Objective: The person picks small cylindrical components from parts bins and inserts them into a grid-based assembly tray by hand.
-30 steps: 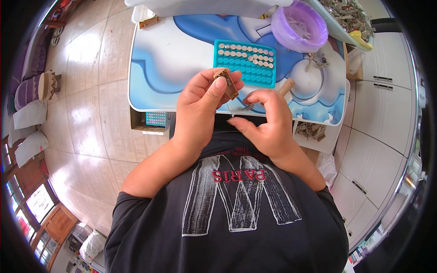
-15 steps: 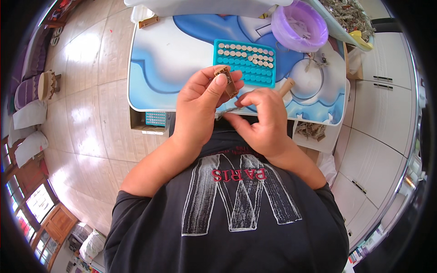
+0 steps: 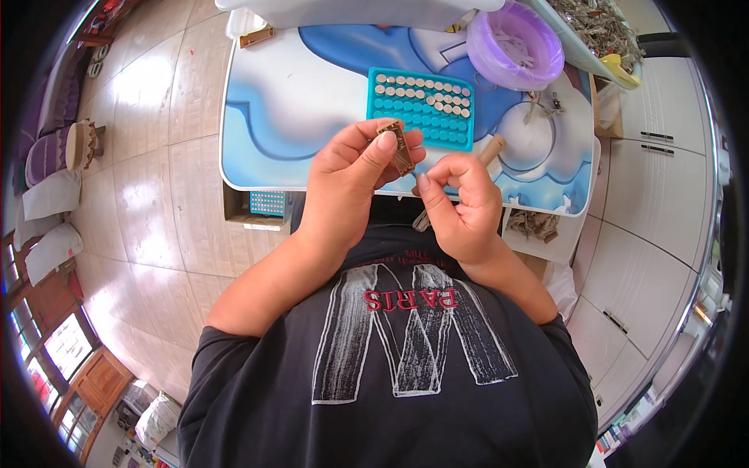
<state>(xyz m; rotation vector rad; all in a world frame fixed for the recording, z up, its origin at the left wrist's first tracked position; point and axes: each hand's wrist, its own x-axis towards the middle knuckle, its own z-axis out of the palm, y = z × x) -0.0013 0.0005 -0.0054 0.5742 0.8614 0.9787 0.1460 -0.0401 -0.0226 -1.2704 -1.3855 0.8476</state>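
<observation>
My left hand (image 3: 343, 179) pinches a small brown oblong holder (image 3: 403, 154) between thumb and fingers, over the table's near edge. The holder looks hollow, with fine detail along its inner side too small to make out. Close to its lower end, my right hand (image 3: 466, 209) is closed in a pinch. A thin greyish strand (image 3: 422, 222) hangs out below that hand; the part between the fingertips is hidden. Beyond both hands lies a teal tray (image 3: 459, 141) with rows of round pale discs. A wooden handle (image 3: 493, 148) sticks out behind my right hand.
The blue and white patterned table (image 3: 273, 86) carries a purple lined basin (image 3: 477, 48) with white strips inside. A bin of tangled scraps (image 3: 597, 27) stands at the far right. Another brown piece (image 3: 257, 37) lies at the far left. Under the table sits a teal rack (image 3: 268, 203).
My right hand has turned and risen slightly, bringing its fingertips to the holder's lower end. The strand now hangs beneath the hand. My left hand has tilted the holder and shifted a little right.
</observation>
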